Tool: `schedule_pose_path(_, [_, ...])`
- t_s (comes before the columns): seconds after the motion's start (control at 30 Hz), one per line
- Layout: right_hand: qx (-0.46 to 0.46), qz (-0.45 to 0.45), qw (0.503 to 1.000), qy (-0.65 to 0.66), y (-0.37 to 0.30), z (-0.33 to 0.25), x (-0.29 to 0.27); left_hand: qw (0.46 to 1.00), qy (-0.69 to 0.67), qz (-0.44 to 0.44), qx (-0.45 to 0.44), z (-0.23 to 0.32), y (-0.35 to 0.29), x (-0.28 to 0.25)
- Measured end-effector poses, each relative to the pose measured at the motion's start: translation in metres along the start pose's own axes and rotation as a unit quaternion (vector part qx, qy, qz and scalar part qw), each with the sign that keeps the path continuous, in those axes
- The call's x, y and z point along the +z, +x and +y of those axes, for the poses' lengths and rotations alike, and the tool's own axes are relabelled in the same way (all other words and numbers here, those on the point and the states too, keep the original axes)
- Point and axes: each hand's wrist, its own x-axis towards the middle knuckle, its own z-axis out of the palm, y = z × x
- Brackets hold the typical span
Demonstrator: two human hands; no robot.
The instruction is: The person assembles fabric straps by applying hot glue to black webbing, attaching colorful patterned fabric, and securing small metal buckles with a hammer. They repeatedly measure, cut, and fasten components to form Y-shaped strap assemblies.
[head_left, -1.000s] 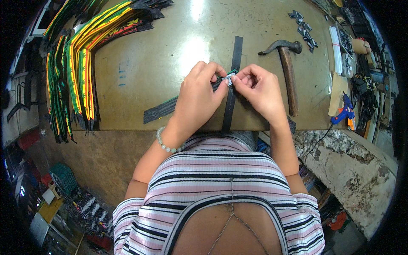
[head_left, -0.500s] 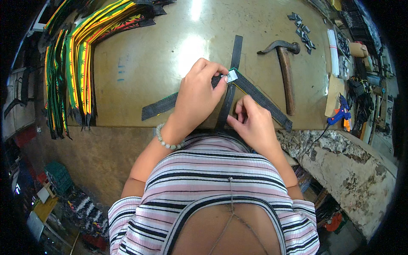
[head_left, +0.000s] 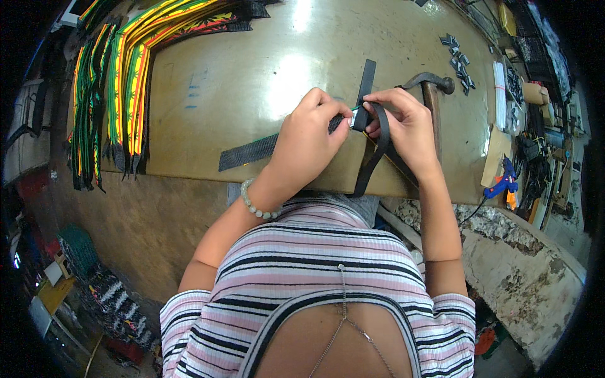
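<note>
My left hand (head_left: 309,135) pinches a dark woven strap (head_left: 249,153) with green edging, which runs out to its left along the table. At its fingertips shows a small whitish piece (head_left: 353,117), partly covered. A flat black band (head_left: 367,80) crosses there, one end pointing away from me. The fingers of my right hand (head_left: 408,126) are closed on this band, folding it over the strap beside the whitish piece. The band's near part hangs in a loop below that hand, down to the table edge. Another stretch of strap is mostly hidden under the right hand.
A hammer (head_left: 431,93) lies just right of my right hand, its handle partly covered. Beyond it are several small metal pieces (head_left: 463,66). Colourful straps (head_left: 129,88) are stacked at left. Along the right edge are white strips (head_left: 500,94) and a blue glue gun (head_left: 502,180).
My right hand has moved up and away from me, bringing the band's near end over the strap into a loop. My left hand keeps its pinch; the view has shifted slightly.
</note>
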Motion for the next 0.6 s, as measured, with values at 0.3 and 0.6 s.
schedule_pose_path(0.3, [-0.051, 0.045, 0.997, -0.047, -0.005, 0.005, 0.006, 1.000, 0.012, -0.002, -0.001, 0.001, 0.001, 0.000])
schedule_pose_path(0.6, [-0.081, 0.072, 0.990, -0.091, -0.002, 0.009, 0.010, 0.999, 0.025, -0.021, -0.017, 0.010, 0.002, -0.003])
